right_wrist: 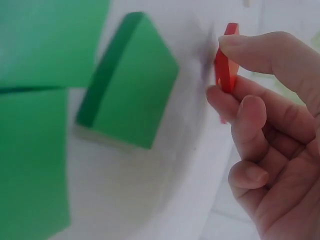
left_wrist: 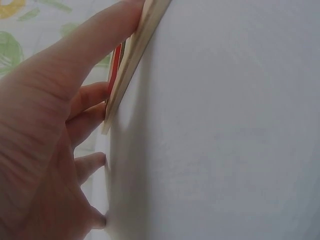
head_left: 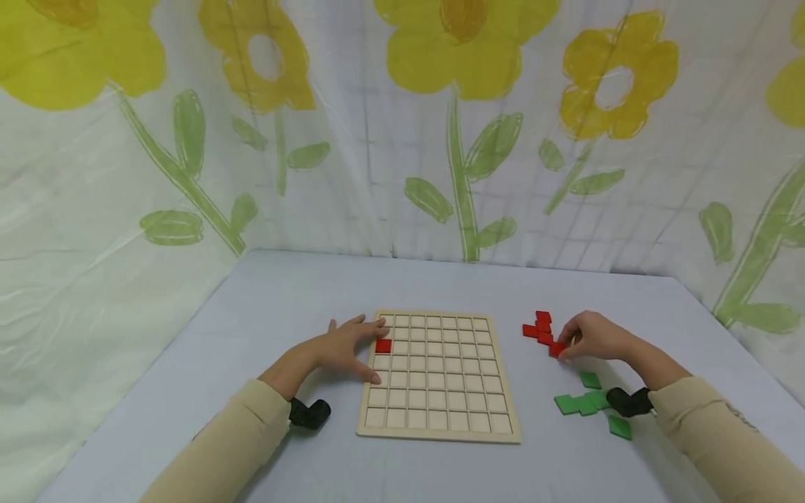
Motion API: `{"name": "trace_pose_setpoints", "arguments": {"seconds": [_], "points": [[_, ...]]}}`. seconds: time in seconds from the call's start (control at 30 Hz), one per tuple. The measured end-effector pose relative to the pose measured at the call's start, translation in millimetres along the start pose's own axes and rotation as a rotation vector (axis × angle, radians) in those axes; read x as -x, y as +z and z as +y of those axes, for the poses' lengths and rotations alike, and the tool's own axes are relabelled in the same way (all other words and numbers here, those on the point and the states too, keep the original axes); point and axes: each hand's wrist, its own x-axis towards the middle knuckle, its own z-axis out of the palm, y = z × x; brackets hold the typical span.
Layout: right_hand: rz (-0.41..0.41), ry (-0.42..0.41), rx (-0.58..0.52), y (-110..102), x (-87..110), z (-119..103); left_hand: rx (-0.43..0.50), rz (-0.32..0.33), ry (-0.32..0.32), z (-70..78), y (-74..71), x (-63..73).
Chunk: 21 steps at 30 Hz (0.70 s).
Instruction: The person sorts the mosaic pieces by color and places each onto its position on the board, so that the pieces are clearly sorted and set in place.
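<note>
A light wooden grid board (head_left: 436,381) lies flat on the table, and one red square tile (head_left: 383,346) sits in a cell of its left column. My left hand (head_left: 344,345) rests on the board's left edge, thumb and fingers spread around that tile. To the right of the board, my right hand (head_left: 594,337) pinches a red tile (right_wrist: 227,65) between thumb and fingers. Several other red tiles (head_left: 544,318) lie in a loose cluster just left of this hand. Nearer the front are several green tiles (head_left: 590,380), some touching one another.
The white table (head_left: 302,279) runs back to a hanging cloth (head_left: 352,175) painted with yellow flowers. A black wrist mount (head_left: 309,414) sits under the left cuff, and another black mount (head_left: 629,402) at the right cuff stands close over the green tiles.
</note>
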Motion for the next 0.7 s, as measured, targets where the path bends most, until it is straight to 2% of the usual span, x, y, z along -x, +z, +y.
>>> {"name": "trace_pose_setpoints", "arguments": {"seconds": [0.3,0.53,0.7], "points": [[0.063,-0.003,-0.030,1,-6.7,-11,-0.002,0.001,0.001,-0.5,3.5,-0.9],[0.102,-0.084,-0.049,7,-19.5,-23,-0.018,-0.004,-0.004,-1.3,2.4,-1.2],[0.088,-0.123,-0.077,13,-31.7,-37,-0.018,-0.004,-0.004,-1.5,1.5,-0.7]]}}
